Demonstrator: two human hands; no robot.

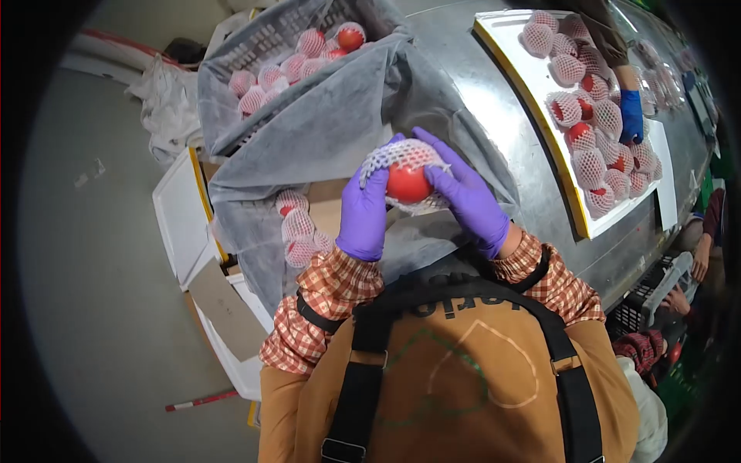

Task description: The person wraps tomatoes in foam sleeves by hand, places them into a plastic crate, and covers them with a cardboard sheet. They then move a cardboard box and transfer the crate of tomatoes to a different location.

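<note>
A round red fruit (pixel 409 184), perhaps an apple or a tomato, is held up between my two purple-gloved hands. A white foam net (pixel 397 156) covers its top and underside, leaving the red front bare. My left hand (pixel 364 210) grips it from the left side, and my right hand (pixel 472 202) closes on the right side with the thumb at the net's edge. Below the hands is a crate lined with grey sheeting (pixel 301 158). Several netted fruits (pixel 297 228) lie along its left side, beside brown cardboard.
Another lined crate (pixel 255 65) with netted fruits stands beyond. On the metal table (pixel 440 46), a white foam box (pixel 532 108) holds many netted fruits; a co-worker's blue-gloved hand (pixel 631 116) reaches into it. White foam panels (pixel 181 220) lean at left. Other people's hands (pixel 679 297) show at right.
</note>
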